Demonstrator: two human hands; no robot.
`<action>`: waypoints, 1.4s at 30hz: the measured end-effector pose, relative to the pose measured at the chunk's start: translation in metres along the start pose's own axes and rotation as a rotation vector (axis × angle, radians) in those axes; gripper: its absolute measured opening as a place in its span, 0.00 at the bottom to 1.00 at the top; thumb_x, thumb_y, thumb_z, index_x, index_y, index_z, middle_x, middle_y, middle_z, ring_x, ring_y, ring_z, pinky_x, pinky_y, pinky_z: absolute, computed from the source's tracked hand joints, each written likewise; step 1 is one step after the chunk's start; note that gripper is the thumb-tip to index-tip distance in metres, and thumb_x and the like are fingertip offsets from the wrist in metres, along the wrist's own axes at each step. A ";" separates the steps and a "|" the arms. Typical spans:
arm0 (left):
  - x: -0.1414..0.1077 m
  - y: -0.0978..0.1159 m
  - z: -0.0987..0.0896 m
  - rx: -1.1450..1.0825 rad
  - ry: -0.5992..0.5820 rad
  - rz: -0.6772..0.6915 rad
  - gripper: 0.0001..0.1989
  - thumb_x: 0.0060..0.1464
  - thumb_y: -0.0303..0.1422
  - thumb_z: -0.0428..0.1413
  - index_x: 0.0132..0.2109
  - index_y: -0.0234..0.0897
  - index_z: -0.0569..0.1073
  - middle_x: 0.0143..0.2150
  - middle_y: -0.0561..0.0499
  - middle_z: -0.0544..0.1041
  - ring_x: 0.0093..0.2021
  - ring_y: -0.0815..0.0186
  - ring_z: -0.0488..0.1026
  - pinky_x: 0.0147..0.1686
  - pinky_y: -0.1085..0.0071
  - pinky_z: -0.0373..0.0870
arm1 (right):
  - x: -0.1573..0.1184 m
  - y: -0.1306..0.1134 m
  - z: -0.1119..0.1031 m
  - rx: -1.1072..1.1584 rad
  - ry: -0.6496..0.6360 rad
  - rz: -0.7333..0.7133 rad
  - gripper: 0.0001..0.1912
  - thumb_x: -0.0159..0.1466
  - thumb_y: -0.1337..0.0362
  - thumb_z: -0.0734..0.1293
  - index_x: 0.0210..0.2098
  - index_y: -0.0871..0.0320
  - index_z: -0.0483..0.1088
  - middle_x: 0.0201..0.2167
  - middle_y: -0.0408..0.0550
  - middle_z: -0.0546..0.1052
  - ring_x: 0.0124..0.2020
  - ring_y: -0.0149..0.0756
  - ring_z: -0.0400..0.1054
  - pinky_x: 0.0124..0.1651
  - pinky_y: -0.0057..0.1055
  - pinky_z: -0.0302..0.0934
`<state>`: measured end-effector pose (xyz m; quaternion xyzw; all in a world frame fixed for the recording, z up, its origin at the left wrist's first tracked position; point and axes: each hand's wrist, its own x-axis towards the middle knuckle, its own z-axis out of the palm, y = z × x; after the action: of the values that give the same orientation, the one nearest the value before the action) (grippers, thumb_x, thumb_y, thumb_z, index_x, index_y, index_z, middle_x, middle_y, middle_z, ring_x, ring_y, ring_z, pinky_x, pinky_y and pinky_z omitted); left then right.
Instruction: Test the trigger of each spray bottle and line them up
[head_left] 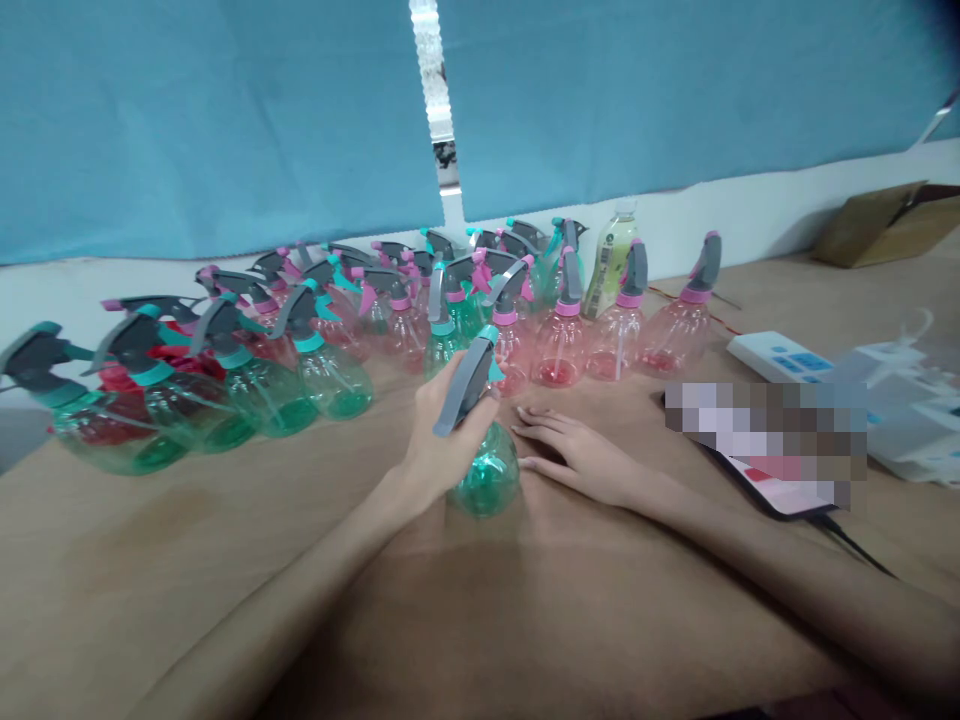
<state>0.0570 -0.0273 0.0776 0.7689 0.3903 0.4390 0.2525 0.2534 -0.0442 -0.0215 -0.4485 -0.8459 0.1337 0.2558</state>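
Note:
My left hand (442, 430) is wrapped round the neck of a green spray bottle (487, 480) with a grey and teal spray head, upright in front of me. To its right, my right hand (574, 450) rests low over the table with its fingers spread and nothing in it. Its fingertips are close to the bottle; whether they touch it I cannot tell. Behind my hands stand several pink spray bottles (559, 345) with pink collars. At the left is a row of several green ones (277, 395) with teal collars.
On the brown table (187, 600), a phone (772, 470) with a cable lies at the right, beside a white power strip (780, 355) and clear plastic pieces (907, 400). A labelled drink bottle (611, 260) stands behind; a cardboard box (877, 225) sits at the back right.

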 end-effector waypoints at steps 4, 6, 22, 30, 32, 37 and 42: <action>0.001 0.002 -0.001 0.019 0.006 0.000 0.01 0.51 0.28 0.52 0.34 0.38 0.66 0.29 0.55 0.69 0.26 0.70 0.60 0.28 0.70 0.60 | 0.000 0.001 0.001 0.009 0.013 -0.001 0.29 0.66 0.47 0.59 0.60 0.57 0.64 0.62 0.56 0.65 0.64 0.49 0.56 0.63 0.52 0.54; 0.002 0.002 -0.001 0.005 0.009 0.008 0.01 0.50 0.28 0.52 0.33 0.39 0.66 0.29 0.55 0.70 0.29 0.68 0.64 0.30 0.69 0.62 | 0.000 0.000 0.001 0.005 0.014 -0.003 0.29 0.66 0.47 0.58 0.60 0.57 0.64 0.62 0.56 0.65 0.64 0.49 0.56 0.64 0.52 0.54; 0.001 0.002 -0.001 0.001 0.011 -0.003 0.02 0.51 0.28 0.52 0.33 0.36 0.68 0.31 0.52 0.71 0.31 0.66 0.66 0.31 0.68 0.63 | 0.001 -0.001 -0.001 -0.046 -0.033 -0.001 0.31 0.67 0.47 0.57 0.60 0.62 0.64 0.62 0.60 0.64 0.65 0.48 0.55 0.65 0.49 0.52; -0.004 -0.005 0.004 -0.014 0.069 0.001 0.05 0.51 0.27 0.51 0.36 0.37 0.69 0.30 0.54 0.71 0.32 0.67 0.68 0.35 0.69 0.66 | 0.001 -0.003 -0.002 -0.034 -0.015 -0.008 0.29 0.67 0.48 0.58 0.59 0.61 0.64 0.61 0.59 0.65 0.64 0.48 0.57 0.63 0.50 0.54; -0.005 -0.007 0.006 -0.028 0.076 -0.003 0.07 0.53 0.28 0.52 0.40 0.37 0.71 0.32 0.54 0.72 0.34 0.66 0.70 0.39 0.67 0.68 | 0.001 -0.002 -0.002 -0.037 -0.022 -0.017 0.29 0.67 0.49 0.58 0.59 0.61 0.65 0.61 0.58 0.66 0.64 0.48 0.56 0.64 0.50 0.53; -0.006 -0.010 0.009 -0.104 0.076 -0.003 0.12 0.54 0.29 0.51 0.47 0.38 0.71 0.38 0.51 0.76 0.38 0.64 0.75 0.42 0.65 0.71 | 0.002 -0.001 -0.003 -0.027 -0.031 -0.024 0.27 0.67 0.49 0.58 0.58 0.60 0.65 0.61 0.58 0.66 0.64 0.48 0.56 0.64 0.50 0.53; -0.007 -0.010 0.010 -0.149 0.098 0.018 0.16 0.54 0.27 0.51 0.50 0.38 0.69 0.47 0.48 0.76 0.45 0.62 0.76 0.45 0.64 0.72 | -0.002 -0.014 -0.015 0.079 -0.054 0.012 0.22 0.68 0.52 0.58 0.56 0.57 0.67 0.56 0.54 0.72 0.58 0.46 0.64 0.60 0.48 0.58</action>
<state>0.0602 -0.0278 0.0619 0.7292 0.3614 0.5061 0.2855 0.2528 -0.0534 -0.0032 -0.4394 -0.8438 0.1808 0.2495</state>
